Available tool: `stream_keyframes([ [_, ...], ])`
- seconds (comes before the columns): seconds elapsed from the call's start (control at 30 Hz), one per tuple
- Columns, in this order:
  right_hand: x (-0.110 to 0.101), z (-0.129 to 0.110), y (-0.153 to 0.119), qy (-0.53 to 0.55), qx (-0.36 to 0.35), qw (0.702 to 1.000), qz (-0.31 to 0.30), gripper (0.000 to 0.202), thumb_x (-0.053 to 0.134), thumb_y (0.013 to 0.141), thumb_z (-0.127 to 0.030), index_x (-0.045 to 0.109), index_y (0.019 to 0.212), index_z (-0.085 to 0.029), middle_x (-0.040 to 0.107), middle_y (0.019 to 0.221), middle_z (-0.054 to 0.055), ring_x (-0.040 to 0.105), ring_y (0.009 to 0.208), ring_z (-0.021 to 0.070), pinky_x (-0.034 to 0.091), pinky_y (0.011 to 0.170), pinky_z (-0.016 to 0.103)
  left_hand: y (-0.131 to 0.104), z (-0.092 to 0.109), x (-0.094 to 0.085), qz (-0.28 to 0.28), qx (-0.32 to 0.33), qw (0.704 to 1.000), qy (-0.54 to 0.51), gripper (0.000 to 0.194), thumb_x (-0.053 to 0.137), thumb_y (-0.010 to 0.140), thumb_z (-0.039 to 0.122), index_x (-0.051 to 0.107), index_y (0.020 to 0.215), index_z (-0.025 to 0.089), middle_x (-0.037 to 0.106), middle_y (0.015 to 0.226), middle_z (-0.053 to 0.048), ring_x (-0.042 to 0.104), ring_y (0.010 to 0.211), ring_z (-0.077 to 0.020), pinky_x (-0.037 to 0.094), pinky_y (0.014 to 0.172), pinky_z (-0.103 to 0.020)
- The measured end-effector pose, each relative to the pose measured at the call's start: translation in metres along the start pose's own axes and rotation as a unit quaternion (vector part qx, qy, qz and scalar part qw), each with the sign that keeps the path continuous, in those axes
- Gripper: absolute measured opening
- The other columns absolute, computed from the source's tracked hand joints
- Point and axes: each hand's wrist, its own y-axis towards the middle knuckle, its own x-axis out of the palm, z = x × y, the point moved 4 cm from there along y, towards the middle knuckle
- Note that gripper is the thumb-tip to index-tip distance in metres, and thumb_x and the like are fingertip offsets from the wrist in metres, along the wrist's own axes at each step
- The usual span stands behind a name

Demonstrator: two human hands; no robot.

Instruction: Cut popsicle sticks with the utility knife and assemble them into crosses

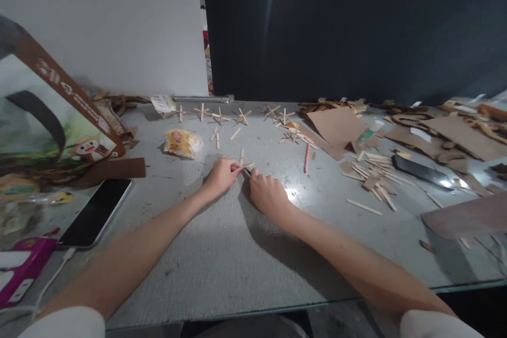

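At the middle of the grey table, my left hand [222, 175] pinches the end of a short wooden craft stick [249, 166] between thumb and forefinger. My right hand [269, 191] is closed close beside it, knuckles up, its fingertips meeting the same small area. What those right fingers grip is hidden. Another wooden stick piece [242, 155] lies just beyond my fingertips. Farther back are loose stick pieces [235, 133] and a row of crossed-stick shapes, one of them a star-like piece [243, 116].
Left are a yellow packet [182, 143], a phone [97, 214] with a white cable, and a printed bag [59, 100]. On the right lie a pink striped stick [307, 157], piled craft sticks [374, 177], cardboard [336, 125], a clear tube [370, 131] and a lit dark device [422, 171].
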Motion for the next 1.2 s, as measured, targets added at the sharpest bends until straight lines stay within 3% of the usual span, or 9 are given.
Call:
stream_keyframes([
  [0.53,0.005,0.005,0.012,0.014,0.007,1.000,-0.027,0.031,0.040,0.102,-0.009,0.064,0.121,-0.009,0.077,0.110,0.022,0.078,0.107,0.0288,0.058,0.081,0.031,0.001,-0.001,0.005,-0.003,-0.037,0.999,-0.032,0.010,0.079,0.084,0.021,0.080,0.074,0.022,0.079,0.075,-0.007,0.070,0.074,-0.0215,0.054,0.079,-0.034],
  [0.77,-0.001,0.016,0.005,0.052,0.024,0.998,-0.022,0.034,0.032,0.112,-0.026,0.062,0.121,-0.014,0.078,0.104,0.018,0.079,0.096,0.0274,0.050,0.070,0.029,0.000,-0.002,-0.001,0.012,-0.024,0.998,-0.060,0.013,0.076,0.086,0.022,0.076,0.074,0.021,0.078,0.078,-0.007,0.070,0.077,-0.0232,0.052,0.077,-0.034],
  [0.93,-0.005,0.043,0.004,0.117,0.024,0.992,0.051,0.033,0.034,0.113,-0.035,0.062,0.113,-0.018,0.076,0.085,0.010,0.072,0.074,0.0228,0.031,0.059,0.028,-0.003,-0.006,-0.005,0.015,-0.025,0.989,-0.148,0.017,0.063,0.096,0.030,0.072,0.088,0.018,0.077,0.084,-0.006,0.070,0.078,-0.0192,0.052,0.073,-0.028],
  [1.07,-0.003,0.067,0.013,0.174,-0.026,0.979,0.105,0.028,0.038,0.109,-0.038,0.060,0.103,-0.021,0.068,0.074,0.004,0.061,0.063,0.0189,0.025,0.058,0.028,-0.010,0.000,-0.001,-0.030,-0.022,0.981,-0.192,0.015,0.065,0.094,0.031,0.070,0.090,0.018,0.074,0.080,-0.004,0.066,0.074,-0.0178,0.051,0.070,-0.028],
  [1.2,0.004,0.080,0.020,0.363,-0.014,0.926,0.103,0.040,0.050,0.099,-0.060,0.051,0.082,-0.024,0.054,0.061,-0.003,0.052,0.056,0.0155,0.030,0.055,0.026,-0.024,0.016,0.004,-0.051,-0.006,0.976,-0.209,0.018,0.064,0.094,0.034,0.071,0.092,0.018,0.073,0.081,-0.005,0.067,0.077,-0.0190,0.051,0.072,-0.029],
])
